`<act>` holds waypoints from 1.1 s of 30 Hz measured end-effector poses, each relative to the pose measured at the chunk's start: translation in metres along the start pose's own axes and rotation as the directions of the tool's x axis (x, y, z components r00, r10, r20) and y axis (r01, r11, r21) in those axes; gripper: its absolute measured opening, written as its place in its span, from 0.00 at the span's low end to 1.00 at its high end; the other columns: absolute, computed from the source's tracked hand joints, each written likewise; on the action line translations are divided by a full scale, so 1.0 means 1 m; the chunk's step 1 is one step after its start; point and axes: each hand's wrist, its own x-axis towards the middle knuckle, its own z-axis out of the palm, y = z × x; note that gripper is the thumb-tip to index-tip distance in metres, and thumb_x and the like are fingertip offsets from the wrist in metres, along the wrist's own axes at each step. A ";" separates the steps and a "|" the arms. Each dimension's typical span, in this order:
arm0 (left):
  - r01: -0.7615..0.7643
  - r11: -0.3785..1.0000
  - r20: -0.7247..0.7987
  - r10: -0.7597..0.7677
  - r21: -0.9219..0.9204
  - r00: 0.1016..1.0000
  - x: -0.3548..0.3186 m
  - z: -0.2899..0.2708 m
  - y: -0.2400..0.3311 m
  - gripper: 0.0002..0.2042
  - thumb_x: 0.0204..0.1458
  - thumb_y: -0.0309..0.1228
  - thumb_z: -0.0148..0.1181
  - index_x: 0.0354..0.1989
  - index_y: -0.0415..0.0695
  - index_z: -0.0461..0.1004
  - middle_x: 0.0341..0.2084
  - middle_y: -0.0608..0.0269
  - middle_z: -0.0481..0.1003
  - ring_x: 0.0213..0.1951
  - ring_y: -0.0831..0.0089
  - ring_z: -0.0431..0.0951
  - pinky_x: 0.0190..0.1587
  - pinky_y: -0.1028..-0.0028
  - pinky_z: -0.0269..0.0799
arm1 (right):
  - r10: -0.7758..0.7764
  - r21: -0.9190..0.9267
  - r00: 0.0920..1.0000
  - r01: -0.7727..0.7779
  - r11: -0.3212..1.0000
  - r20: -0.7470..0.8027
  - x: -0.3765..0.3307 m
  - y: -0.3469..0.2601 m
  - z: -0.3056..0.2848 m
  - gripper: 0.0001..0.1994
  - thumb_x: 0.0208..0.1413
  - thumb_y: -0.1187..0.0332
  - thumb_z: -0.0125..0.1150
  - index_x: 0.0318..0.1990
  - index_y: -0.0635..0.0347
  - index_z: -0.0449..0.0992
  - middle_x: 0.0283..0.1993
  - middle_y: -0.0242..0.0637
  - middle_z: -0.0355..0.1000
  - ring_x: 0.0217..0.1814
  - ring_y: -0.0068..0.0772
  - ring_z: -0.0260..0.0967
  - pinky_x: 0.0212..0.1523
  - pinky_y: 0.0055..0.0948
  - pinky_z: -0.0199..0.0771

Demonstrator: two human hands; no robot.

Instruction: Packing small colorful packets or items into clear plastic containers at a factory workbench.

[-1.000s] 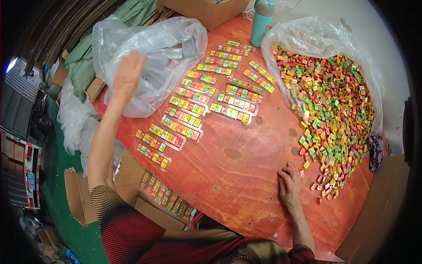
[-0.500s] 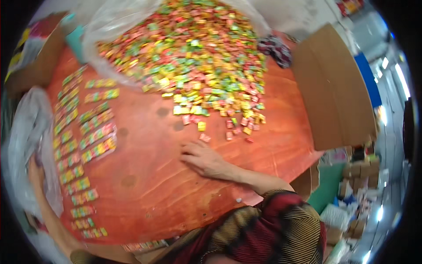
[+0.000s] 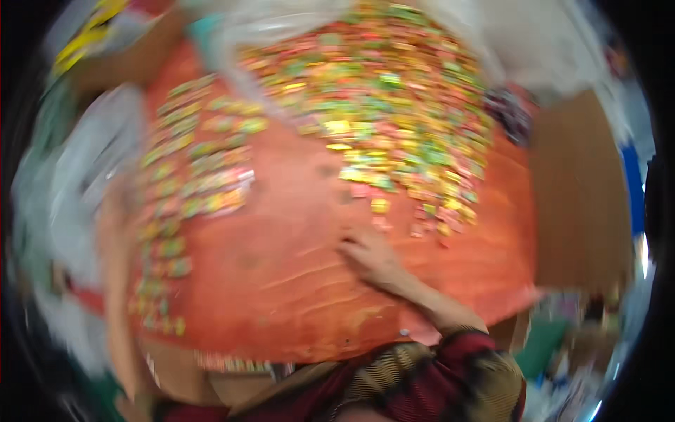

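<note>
A large heap of small, brightly wrapped candies [image 3: 408,126] in red, yellow, green and orange lies on the red-orange table [image 3: 281,295]. On the left, short strips of similar candies [image 3: 218,162] are laid out in two columns. My left hand [image 3: 119,204], smeared by motion, is between a clear plastic bag [image 3: 88,190] and the outer column; its fingers cannot be made out. Just in front of the heap, my right hand [image 3: 369,253] rests on the tabletop with its fingers apart, holding nothing. A few loose candies [image 3: 380,206] lie just beyond its fingertips.
Clear plastic sheeting [image 3: 274,24] borders the heap at the back. A tall cardboard panel [image 3: 580,190] stands at the right edge, with a dark patterned cloth [image 3: 508,116] near it. Below the table's front edge, an open carton [image 3: 176,366] holds more candy strips.
The whole view has swung, so the table appears farther right. My left hand has shifted from against the plastic bag toward the candy strips. My right hand stays on the table.
</note>
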 end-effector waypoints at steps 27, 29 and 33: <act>0.113 0.825 0.106 -0.204 0.554 0.973 0.102 0.008 -0.141 0.38 0.18 0.31 0.65 0.47 0.40 0.59 0.44 0.46 0.63 0.47 0.55 0.63 0.49 0.68 0.60 | 0.099 -0.150 0.995 -0.096 0.984 0.014 -0.007 -0.015 -0.011 0.12 0.36 0.80 0.55 0.32 0.60 0.68 0.36 0.41 0.63 0.47 0.46 0.59 0.49 0.46 0.53; 0.219 0.843 0.267 -0.385 0.491 0.884 0.119 0.005 -0.132 0.39 0.16 0.32 0.66 0.47 0.40 0.59 0.44 0.46 0.63 0.47 0.55 0.63 0.48 0.68 0.61 | 0.114 -0.161 0.993 -0.111 0.981 0.014 -0.008 -0.014 -0.011 0.12 0.35 0.80 0.55 0.32 0.60 0.67 0.36 0.41 0.63 0.46 0.46 0.59 0.49 0.46 0.53; 0.282 0.924 0.080 -0.311 0.259 0.947 0.108 0.015 -0.166 0.40 0.16 0.33 0.65 0.48 0.38 0.59 0.45 0.45 0.63 0.49 0.56 0.61 0.51 0.70 0.56 | 0.102 -0.180 0.995 -0.096 0.979 0.024 -0.009 -0.014 -0.011 0.13 0.34 0.80 0.55 0.32 0.60 0.67 0.35 0.41 0.63 0.46 0.46 0.60 0.48 0.46 0.54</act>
